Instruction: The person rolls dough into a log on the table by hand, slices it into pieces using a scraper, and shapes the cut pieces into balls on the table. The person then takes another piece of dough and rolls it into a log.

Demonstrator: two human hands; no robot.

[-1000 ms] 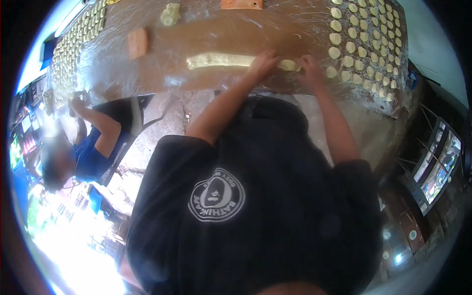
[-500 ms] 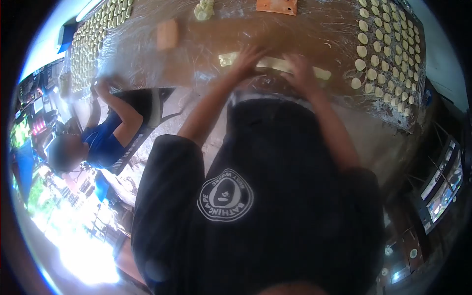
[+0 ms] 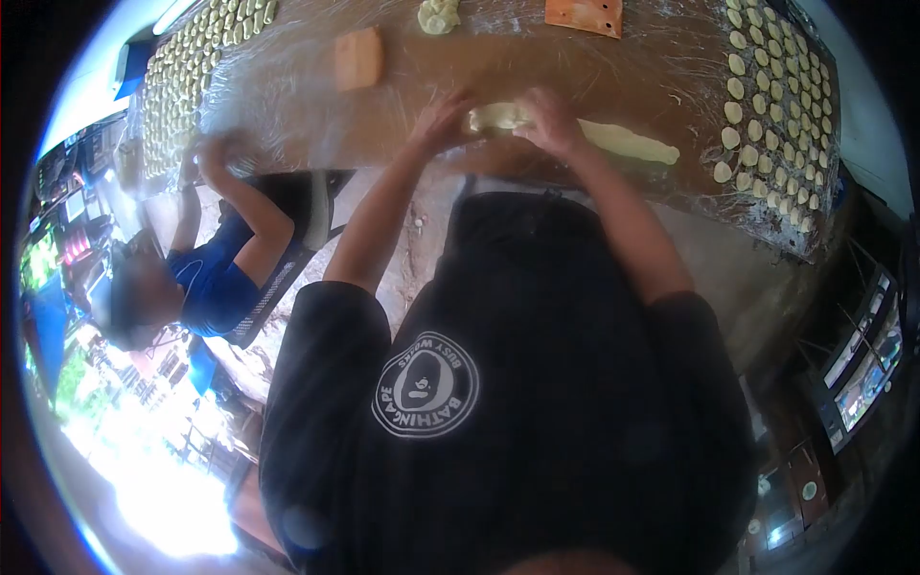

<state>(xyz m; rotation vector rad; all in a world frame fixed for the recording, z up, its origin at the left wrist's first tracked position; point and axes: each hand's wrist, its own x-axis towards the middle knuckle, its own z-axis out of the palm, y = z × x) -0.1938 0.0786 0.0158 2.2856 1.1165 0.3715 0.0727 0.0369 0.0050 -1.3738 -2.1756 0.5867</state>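
Observation:
A long pale dough strip (image 3: 628,143) lies on the brown table (image 3: 412,57), running left to right and slanting slightly down at its right end. My left hand (image 3: 447,123) is at the strip's left end, fingers apart and curved beside the dough. My right hand (image 3: 551,123) is over the strip, its fingers closed on the dough and hiding part of it. Between the two hands a short, lumpy stretch of the strip shows.
Rows of small dough pieces (image 3: 733,113) cover the table's right end, with more (image 3: 177,105) at the left. Two orange blocks (image 3: 358,59) (image 3: 585,15) and a dough lump (image 3: 439,15) lie farther back. A person in blue (image 3: 225,278) sits at the left.
My view has shifted right. My hands have gone from the strip's right part to its left end, and my right hand has closed on the dough there.

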